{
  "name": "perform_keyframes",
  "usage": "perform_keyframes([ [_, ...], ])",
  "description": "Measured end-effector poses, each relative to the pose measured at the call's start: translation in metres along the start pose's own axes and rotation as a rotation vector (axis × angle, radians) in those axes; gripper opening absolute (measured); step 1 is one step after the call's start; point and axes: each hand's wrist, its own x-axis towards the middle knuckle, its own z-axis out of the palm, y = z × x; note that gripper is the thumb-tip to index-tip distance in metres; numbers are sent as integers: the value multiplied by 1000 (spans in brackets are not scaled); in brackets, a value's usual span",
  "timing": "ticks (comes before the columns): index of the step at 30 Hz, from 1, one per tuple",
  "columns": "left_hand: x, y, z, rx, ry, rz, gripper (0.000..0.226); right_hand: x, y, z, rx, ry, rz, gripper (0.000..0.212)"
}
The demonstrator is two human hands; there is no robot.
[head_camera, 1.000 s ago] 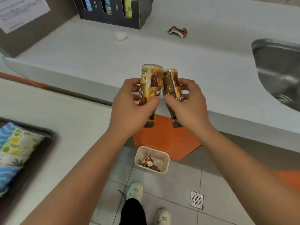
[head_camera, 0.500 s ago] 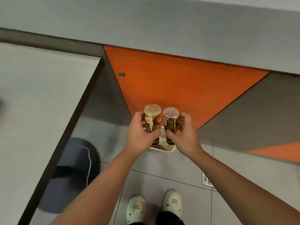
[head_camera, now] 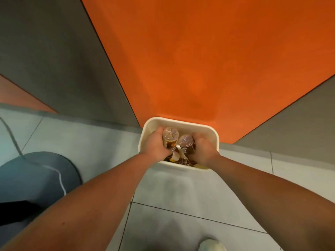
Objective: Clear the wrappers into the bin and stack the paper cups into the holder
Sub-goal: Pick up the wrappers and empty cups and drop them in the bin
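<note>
A person is leaning over a cream plastic bin point(head_camera: 215, 138) on a grey tiled floor point(head_camera: 181, 196), both bare forearms reaching down into its mouth. The left hand point(head_camera: 155, 147) is gripping a tall brown-and-gold drink cup point(head_camera: 170, 137) with a clear lid, fingers curled round its side; the right hand point(head_camera: 204, 148) is gripping a 2nd, darker brown cup point(head_camera: 186, 144) the same way. The 2 cups are standing upright and just beside each other, held inside the bin's rim above the rubbish point(head_camera: 181, 159) already lying at its bottom, where crumpled wrappers and a pale scrap are showing. The bin is sitting against an orange cabinet panel point(head_camera: 181, 60) flanked by grey panels. A grey round stool seat point(head_camera: 36, 174) is showing at left, and the toe of a white shoe point(head_camera: 211, 244) at the lower edge.
</note>
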Motion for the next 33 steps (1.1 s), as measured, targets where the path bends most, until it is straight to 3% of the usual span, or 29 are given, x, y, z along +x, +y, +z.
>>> perform_keyframes([
  [4,16,-5,5,33,-130,-117,79,8,-5,-1,-34,-19,69,70],
  [6,11,5,-5,48,-122,-124,69,0,-15,-15,0,1,68,68],
  [11,-30,57,-63,46,-49,-58,56,-51,-59,-79,116,73,15,59],
  [17,-118,156,-185,83,60,65,47,-147,-149,-197,73,180,-122,47],
  [24,-231,275,-324,137,168,199,47,-257,-255,-338,-22,276,-332,40],
  [33,-307,379,-434,30,399,319,44,-325,-341,-463,57,410,-526,39],
])
